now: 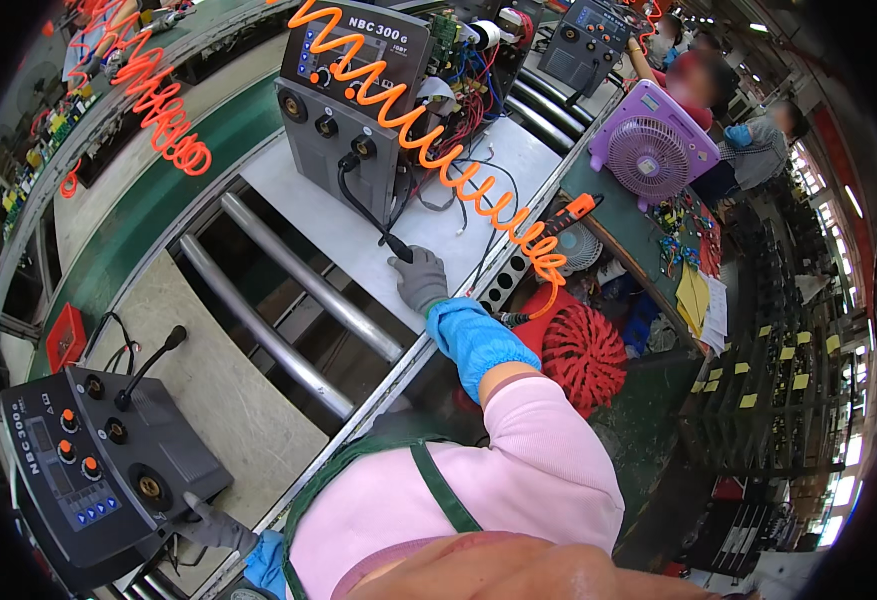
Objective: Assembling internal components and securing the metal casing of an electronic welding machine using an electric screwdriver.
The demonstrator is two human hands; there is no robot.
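Factory roller conveyor [288, 300], right hand [420, 280] perhaps gripping black cable [363, 205]

Factory assembly line. Grey welding machines [343, 95] stand on a roller conveyor [288, 300]. Coiled orange air hoses [438, 150] hang overhead.

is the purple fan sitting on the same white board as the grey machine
No, the purple fan stands on a green bench off to the right, apart from the white board that carries the grey machine.
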